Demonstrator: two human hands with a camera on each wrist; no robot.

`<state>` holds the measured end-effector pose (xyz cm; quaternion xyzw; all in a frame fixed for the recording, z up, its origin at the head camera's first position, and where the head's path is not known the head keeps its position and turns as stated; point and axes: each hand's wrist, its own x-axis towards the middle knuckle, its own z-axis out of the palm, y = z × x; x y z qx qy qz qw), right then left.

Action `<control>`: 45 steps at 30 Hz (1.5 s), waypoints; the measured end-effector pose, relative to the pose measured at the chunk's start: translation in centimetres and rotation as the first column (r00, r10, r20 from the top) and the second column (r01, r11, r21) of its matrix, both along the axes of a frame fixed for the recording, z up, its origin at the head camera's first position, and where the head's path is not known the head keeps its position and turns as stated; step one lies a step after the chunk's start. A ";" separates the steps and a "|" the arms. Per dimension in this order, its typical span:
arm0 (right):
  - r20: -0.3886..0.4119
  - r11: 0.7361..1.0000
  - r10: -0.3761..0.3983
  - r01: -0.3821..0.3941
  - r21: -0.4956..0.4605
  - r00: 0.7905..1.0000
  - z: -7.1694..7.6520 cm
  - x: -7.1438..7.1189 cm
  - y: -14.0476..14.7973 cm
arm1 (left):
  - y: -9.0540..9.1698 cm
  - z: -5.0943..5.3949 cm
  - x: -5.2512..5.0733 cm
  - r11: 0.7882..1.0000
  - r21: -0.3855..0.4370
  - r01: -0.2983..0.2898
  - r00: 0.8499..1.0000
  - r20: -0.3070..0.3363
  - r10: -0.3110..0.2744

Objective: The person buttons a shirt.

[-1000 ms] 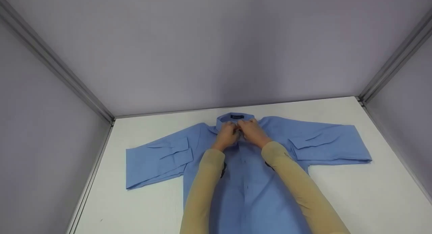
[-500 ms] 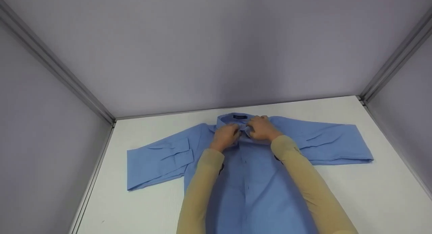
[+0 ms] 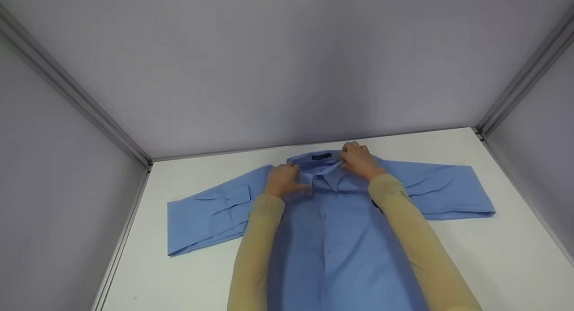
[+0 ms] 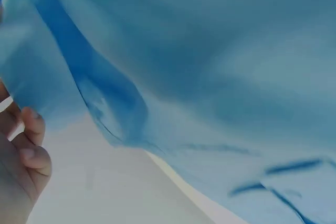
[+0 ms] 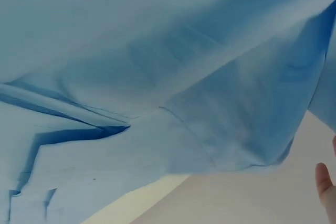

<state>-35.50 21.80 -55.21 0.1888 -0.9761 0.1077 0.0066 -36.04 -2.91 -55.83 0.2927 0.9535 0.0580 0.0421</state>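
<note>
A light blue button-up shirt lies front up, with its collar at the top and a dark label inside the neck. My left hand touches the collar's left side, its thumb spread away from the fingers toward the neck opening. At the collar's right side my right hand pinches the upper edge, with the collar point hanging below. Curled fingers show beside a cloth flap in the left wrist view. Only a fingertip of the right hand appears in the right wrist view.
Both shirt sleeves are folded back on themselves, the left sleeve and the right sleeve. The white table ends at a grey back wall, and side panels flank it.
My hands have moved apart from the middle of the neck. The left went left and spread its thumb; the right went up and right along the collar. The collar points now show.
</note>
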 end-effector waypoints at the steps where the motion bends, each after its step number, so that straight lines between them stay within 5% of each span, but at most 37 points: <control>1: -0.011 1.000 -0.019 0.019 0.001 1.000 0.0 0.0 0.1 | -0.3 0.1 -0.1 1.000 0.008 -0.017 1.000 -0.007 0.017; 6: -0.026 0.994 -0.103 0.102 -0.043 0.994 0.2 -0.1 -0.2 | -0.8 0.4 -0.7 0.972 0.185 -0.142 0.987 -0.041 0.152; 11: 0.000 0.952 -0.195 0.190 -0.239 0.981 0.7 -0.6 -1.8 | -0.1 0.3 -1.3 0.872 0.396 -0.287 0.948 -0.012 0.317; 13: 0.030 0.924 -0.216 0.214 -0.318 0.976 0.7 -0.8 -2.5 | 0.1 0.1 -1.4 0.837 0.454 -0.306 0.946 0.041 0.323; 16: 0.151 0.901 -0.186 0.230 -0.369 0.971 0.4 -0.7 -3.5 | 0.4 -0.5 -1.1 0.815 0.482 -0.321 0.947 0.157 0.280; 19: 0.291 0.921 -0.128 0.222 -0.320 0.948 -0.3 0.0 -4.4 | 0.5 -1.1 0.1 0.854 0.383 -0.351 0.926 0.279 0.256; 23: 0.421 0.971 -0.122 0.197 -0.139 0.899 -1.0 1.9 -5.5 | 0.5 -1.6 2.7 0.926 0.112 -0.360 0.862 0.420 0.285; 26: 0.535 0.980 -0.166 0.201 -0.007 0.828 -1.4 3.6 -6.2 | 0.2 -1.8 4.7 0.936 -0.045 -0.348 0.814 0.480 0.326; 28: 0.589 0.978 -0.191 0.206 0.043 0.785 -1.7 4.5 -6.4 | -0.2 -2.0 5.6 0.933 -0.111 -0.343 0.804 0.479 0.353; 30: 0.612 0.979 -0.194 0.188 0.074 0.767 -1.9 5.1 -6.3 | -0.6 -2.1 6.0 0.929 -0.158 -0.336 0.806 0.463 0.370; 35: 0.589 0.982 -0.191 0.159 0.106 0.786 -1.9 5.0 -5.3 | -0.7 -1.9 5.7 0.933 -0.156 -0.324 0.828 0.431 0.360; 40: 0.600 0.972 -0.226 0.214 0.093 0.768 -1.7 4.3 -5.6 | -0.2 -1.3 5.5 0.922 -0.165 -0.349 0.838 0.385 0.386; 42: 0.555 0.962 -0.260 0.263 0.076 0.790 -1.8 4.1 -6.3 | 0.1 -1.1 5.7 0.919 -0.176 -0.353 0.841 0.371 0.394; 45: 0.437 0.951 -0.280 0.308 0.007 0.855 -2.3 4.1 -7.7 | 0.6 -1.0 6.1 0.916 -0.184 -0.356 0.842 0.361 0.400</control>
